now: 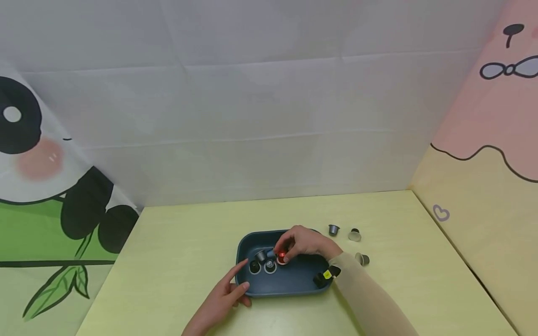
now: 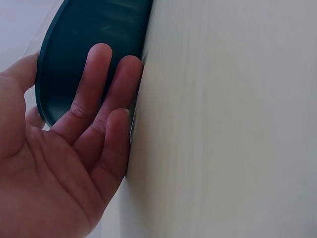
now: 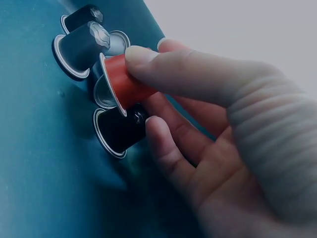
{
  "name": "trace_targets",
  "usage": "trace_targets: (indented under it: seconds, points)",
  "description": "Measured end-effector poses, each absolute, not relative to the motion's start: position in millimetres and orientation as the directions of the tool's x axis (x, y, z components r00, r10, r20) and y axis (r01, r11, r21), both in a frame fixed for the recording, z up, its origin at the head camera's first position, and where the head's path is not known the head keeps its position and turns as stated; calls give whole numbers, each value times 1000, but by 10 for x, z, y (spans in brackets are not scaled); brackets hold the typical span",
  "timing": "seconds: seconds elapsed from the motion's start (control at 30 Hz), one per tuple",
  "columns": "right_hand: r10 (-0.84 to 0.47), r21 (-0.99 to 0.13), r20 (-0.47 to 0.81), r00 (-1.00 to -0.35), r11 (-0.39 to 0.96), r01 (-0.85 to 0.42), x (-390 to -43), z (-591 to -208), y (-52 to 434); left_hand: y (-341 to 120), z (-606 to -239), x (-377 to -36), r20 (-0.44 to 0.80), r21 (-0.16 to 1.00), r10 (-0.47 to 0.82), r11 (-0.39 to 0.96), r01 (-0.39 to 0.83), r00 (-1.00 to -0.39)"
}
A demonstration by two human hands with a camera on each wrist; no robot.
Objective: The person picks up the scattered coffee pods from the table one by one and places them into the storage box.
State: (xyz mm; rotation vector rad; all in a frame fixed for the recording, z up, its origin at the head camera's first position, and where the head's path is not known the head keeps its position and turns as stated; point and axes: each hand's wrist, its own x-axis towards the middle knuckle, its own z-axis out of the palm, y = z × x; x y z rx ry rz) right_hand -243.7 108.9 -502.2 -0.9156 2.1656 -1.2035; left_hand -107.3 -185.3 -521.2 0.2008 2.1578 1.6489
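Note:
My right hand (image 1: 306, 242) pinches a red coffee capsule (image 3: 130, 82) between thumb and fingers, over the dark blue tray (image 1: 298, 276). Close beside that capsule in the right wrist view are a black capsule (image 3: 118, 128) and a grey-blue capsule (image 3: 77, 47), rims against the tray floor. Another black capsule (image 3: 81, 19) sits behind them. At the tray's left front corner, my left hand (image 1: 224, 295) touches the rim with index finger and thumb spread apart. Its other fingers (image 2: 99, 62) lie loosely extended along the tray's outer wall in the left wrist view.
Right of the tray, on the pale yellow table (image 1: 176, 242), are a grey capsule (image 1: 334, 230), a capsule with a pale rim (image 1: 355, 235) and one lying on its side (image 1: 362, 259). A white cloth wall (image 1: 252, 107) rises behind the table; printed panels flank it.

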Motion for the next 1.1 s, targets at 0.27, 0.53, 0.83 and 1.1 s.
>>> trace_targets:
  seconds: [0.27, 0.53, 0.83, 1.1]
  points:
    - [-759, -876, -96, -644, 372, -308, -2433, -5028, 1090, -1844, -5191, -1062, -238, 947, 354, 291, -135, -904]
    - [-761, -904, -82, -643, 329, -274, -2426, -5010, 1105, -1842, -5186, -1057, -238, 946, 351, 293, -135, -906]
    - [-795, -955, 0, -607, 180, -236, -2436, -4974, 1150, -1847, -5180, -1057, -244, 945, 346, 293, -143, -906]
    - [-787, -959, 17, -617, 162, -234, -2451, -4940, 1170, -1839, -5152, -1049, -233, 949, 359, 288, -130, -904]
